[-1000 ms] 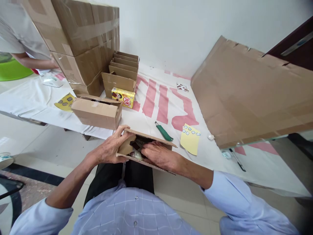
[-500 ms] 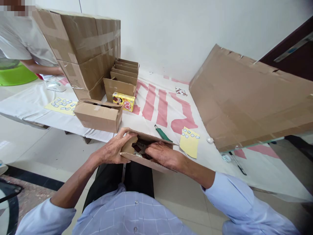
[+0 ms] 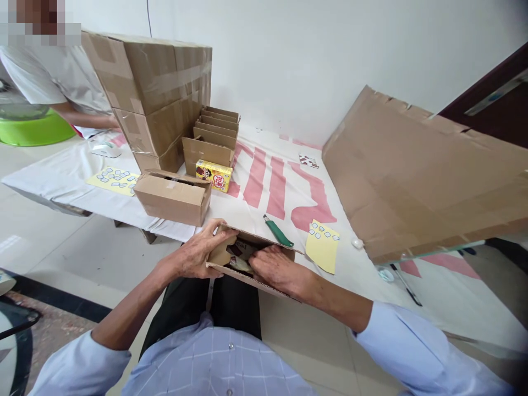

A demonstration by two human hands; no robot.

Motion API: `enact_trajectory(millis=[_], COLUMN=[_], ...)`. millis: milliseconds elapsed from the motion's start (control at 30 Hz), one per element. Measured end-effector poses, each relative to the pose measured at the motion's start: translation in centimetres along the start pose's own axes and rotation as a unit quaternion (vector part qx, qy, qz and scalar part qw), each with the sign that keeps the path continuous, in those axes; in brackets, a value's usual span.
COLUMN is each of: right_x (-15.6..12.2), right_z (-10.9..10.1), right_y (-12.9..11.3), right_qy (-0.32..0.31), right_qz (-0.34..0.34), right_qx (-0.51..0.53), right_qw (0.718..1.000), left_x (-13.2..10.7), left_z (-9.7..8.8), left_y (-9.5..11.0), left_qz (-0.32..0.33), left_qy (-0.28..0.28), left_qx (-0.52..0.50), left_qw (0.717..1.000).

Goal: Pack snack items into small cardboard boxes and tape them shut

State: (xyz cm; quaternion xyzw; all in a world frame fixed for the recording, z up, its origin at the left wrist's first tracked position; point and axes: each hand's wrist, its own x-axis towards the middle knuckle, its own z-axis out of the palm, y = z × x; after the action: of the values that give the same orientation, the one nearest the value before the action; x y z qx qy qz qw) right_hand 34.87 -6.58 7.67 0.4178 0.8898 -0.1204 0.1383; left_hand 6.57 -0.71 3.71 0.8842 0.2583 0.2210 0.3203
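A small open cardboard box (image 3: 218, 254) is tilted toward me at the table's front edge, above my lap. My left hand (image 3: 198, 253) grips its left end, thumb over the upper rim and fingers around the outside. Inside lie printed packets (image 3: 242, 252) in white and brown with dark lettering. My right hand (image 3: 277, 269) reaches down into the box beside them with its fingers curled; the fingertips and anything in them are hidden. Just beyond the box rests a green utility knife (image 3: 279, 231) with its blade end pointing away.
A closed carton (image 3: 171, 197), a yellow printed box (image 3: 214, 175) and open cartons (image 3: 214, 129) stand left, before stacked taped boxes (image 3: 157, 82). Yellow sheets (image 3: 324, 247) lie on the cloth. A large cardboard panel (image 3: 421, 181) leans right. A co-worker (image 3: 78, 93) sits far left.
The view has shifted slightly, so the table things appear a little lower and farther right. More of the packets shows inside the box. My left hand keeps its grip; my right hand stays inside.
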Motion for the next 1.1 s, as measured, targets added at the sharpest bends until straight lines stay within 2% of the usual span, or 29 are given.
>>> enact_trajectory(millis=[167,267,333,433,533,700,767,833,933,1000,1100], right_x=[1.2,1.4,0.9,-0.7,-2.2,-3.8,-4.4,-4.9,-5.1,-4.9,-4.4], right_z=[1.8,1.0,-0.3,-2.6,-4.6,-7.1,-7.9,-8.5,-8.9,-8.9,-8.7], right_y=[-0.5,-0.6,-0.2,0.7,1.4,2.5,3.2,4.1,5.3,5.8,6.0], right_qy=[0.007,0.02,0.06,0.188,0.304,0.38,0.424,0.48,0.541,0.558,0.574], right_qz=[0.015,0.052,0.061,0.046,0.023,0.044,0.066,0.088,0.103,0.106,0.114], right_qx=[-0.018,-0.039,-0.036,0.018,0.089,0.174,0.237,0.291,0.334,0.344,0.331], right_qw=[1.0,0.998,0.996,0.981,0.948,0.908,0.872,0.823,0.765,0.748,0.74], left_x=[-0.1,-0.3,-0.2,0.2,1.2,3.4,4.0,4.6,5.7,6.5,7.2], left_z=[0.1,0.0,-0.2,-0.4,-0.7,-1.0,-1.0,-1.0,-0.8,-0.8,-1.0], left_y=[-0.1,-0.3,-0.4,-0.8,-1.2,-1.8,-2.3,-2.9,-4.1,-4.7,-5.2], left_qz=[0.005,0.003,-0.001,-0.01,-0.006,-0.008,-0.031,-0.055,-0.072,-0.075,-0.071], left_qy=[0.003,0.004,0.011,0.028,0.043,0.072,0.076,0.085,0.113,0.133,0.149], left_qx=[0.004,0.003,-0.002,-0.016,-0.036,-0.061,-0.07,-0.077,-0.062,-0.046,-0.04], left_qw=[1.0,1.0,1.0,0.999,0.998,0.996,0.994,0.992,0.989,0.987,0.985])
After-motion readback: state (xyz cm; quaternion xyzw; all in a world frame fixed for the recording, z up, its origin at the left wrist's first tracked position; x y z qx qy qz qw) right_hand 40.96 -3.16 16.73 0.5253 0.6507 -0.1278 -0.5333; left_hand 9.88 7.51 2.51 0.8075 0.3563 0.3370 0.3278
